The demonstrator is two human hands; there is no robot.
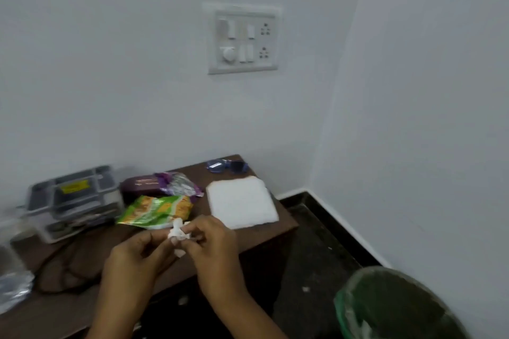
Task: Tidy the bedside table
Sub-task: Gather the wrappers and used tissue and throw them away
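Note:
A crumpled white tissue [178, 232] is pinched between my left hand [137, 256] and my right hand [212, 245], just above the front edge of the brown bedside table [281, 224]. Behind the hands lies a green and yellow snack wrapper [157, 210]. Further back are a purple and silver wrapper [179, 184] and a dark purple case [140, 187]. A folded white cloth [241, 202] lies flat on the table's right side. Blue sunglasses [228, 166] rest at the back corner.
A grey plastic organiser [71, 201] stands at the table's left, with a dark cable [63, 264] looped in front of it and a silvery packet [13, 292] at the far left. A bin lined with a green bag [385, 308] sits on the dark floor at lower right. A switchboard [243, 38] is on the wall.

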